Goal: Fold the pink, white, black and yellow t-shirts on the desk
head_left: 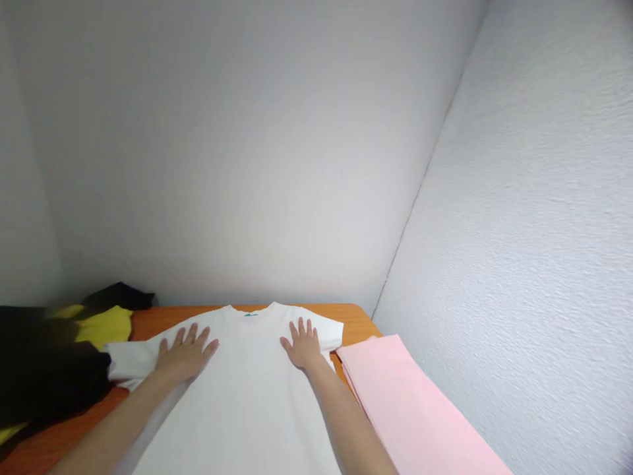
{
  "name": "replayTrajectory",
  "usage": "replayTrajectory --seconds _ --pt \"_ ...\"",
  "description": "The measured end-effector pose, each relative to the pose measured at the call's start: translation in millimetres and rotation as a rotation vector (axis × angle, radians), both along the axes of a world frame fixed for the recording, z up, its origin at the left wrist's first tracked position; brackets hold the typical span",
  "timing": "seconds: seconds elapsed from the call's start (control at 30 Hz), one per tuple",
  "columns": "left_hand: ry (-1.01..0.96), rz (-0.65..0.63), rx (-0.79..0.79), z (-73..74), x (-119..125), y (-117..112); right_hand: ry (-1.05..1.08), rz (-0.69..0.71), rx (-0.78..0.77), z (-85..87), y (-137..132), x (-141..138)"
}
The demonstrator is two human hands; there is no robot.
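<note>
A white T-shirt [247,396] lies spread out on a wooden table [148,322], its neckline toward the far edge and both short sleeves out to the sides. My left hand [184,353] rests flat on the shirt near the left shoulder, fingers spread. On the opposite shoulder, close to the right sleeve, my right hand [302,344] also lies flat with its fingers apart. Neither hand grips the cloth. A small dark label shows inside the collar. The shirt's lower part runs out of the bottom of the view.
Folded pink cloth [410,409] lies along the table's right side, beside the textured wall [534,251]. At the left is a heap of black clothing [54,376] and yellow clothing [106,326], touching the left sleeve. A plain wall [237,165] stands behind the table.
</note>
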State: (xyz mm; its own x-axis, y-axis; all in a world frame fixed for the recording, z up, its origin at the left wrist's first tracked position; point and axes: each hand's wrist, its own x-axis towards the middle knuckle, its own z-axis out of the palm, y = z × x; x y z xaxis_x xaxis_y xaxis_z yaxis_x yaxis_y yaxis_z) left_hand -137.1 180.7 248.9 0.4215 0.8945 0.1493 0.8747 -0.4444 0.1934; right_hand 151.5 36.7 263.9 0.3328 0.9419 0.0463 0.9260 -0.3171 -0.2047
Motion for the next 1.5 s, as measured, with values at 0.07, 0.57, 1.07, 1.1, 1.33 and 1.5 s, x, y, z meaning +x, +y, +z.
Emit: replayTrajectory --seconds 0.07,0.57,1.07,1.1,1.33,1.5 --pt "0.042 0.049 -0.013 -5.1 -5 5 -0.005 -0.015 0.015 -10.1 0 4" --pt "0.132 0.073 -0.005 0.2 1 16 -0.011 -0.047 0.052 -17.9 9 9" --pt "0.136 -0.264 0.009 1.2 137 23 0.078 -0.045 0.139 -14.9 6 8" --pt "0.149 -0.248 0.005 -1.7 137 25 0.080 -0.046 0.137 -15.2 6 9" --pt "0.211 -0.236 0.002 -3.6 135 24 0.101 -0.045 0.123 -13.3 7 10" --pt "0.213 -0.242 0.006 -6.8 136 27 0.099 -0.041 0.130 -12.9 6 10"
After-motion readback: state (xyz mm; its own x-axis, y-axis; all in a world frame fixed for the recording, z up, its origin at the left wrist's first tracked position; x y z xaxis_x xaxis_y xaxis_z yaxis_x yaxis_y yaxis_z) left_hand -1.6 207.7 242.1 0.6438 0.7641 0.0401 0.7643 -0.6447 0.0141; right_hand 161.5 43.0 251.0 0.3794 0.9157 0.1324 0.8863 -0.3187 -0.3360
